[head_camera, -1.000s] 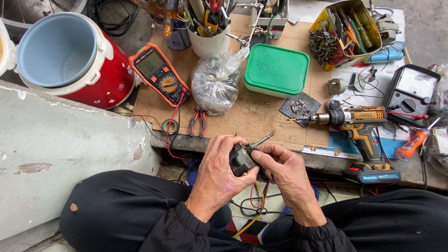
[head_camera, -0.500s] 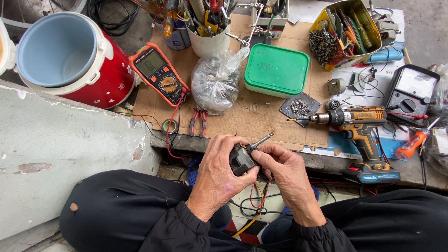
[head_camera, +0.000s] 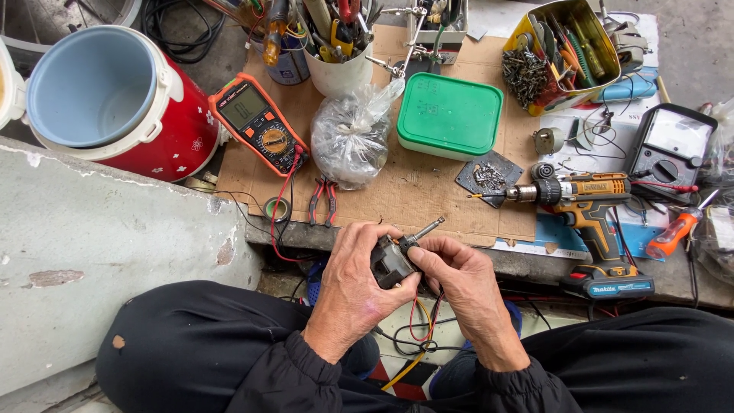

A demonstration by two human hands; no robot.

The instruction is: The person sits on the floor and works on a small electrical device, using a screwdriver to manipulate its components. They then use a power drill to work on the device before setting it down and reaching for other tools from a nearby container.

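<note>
My left hand [head_camera: 353, 284] wraps around a small dark electric motor [head_camera: 391, 261] held over my lap, just in front of the bench edge. A thin metal shaft [head_camera: 429, 227] sticks out of the motor toward the upper right. My right hand [head_camera: 457, 277] pinches the motor's front end with thumb and forefinger, right beside the shaft base. Red, black and yellow wires [head_camera: 417, 329] hang down from the motor between my wrists. Most of the motor body is hidden by my fingers.
On the cardboard-covered bench [head_camera: 428, 195] lie an orange multimeter [head_camera: 258, 124], a clear plastic bag [head_camera: 350, 138], a green-lidded box [head_camera: 449, 113], red-handled pliers [head_camera: 321, 200], a cordless drill [head_camera: 585, 206], an analog meter [head_camera: 671, 145] and a yellow tin of tools [head_camera: 562, 47]. A red rice cooker [head_camera: 115, 99] stands at left.
</note>
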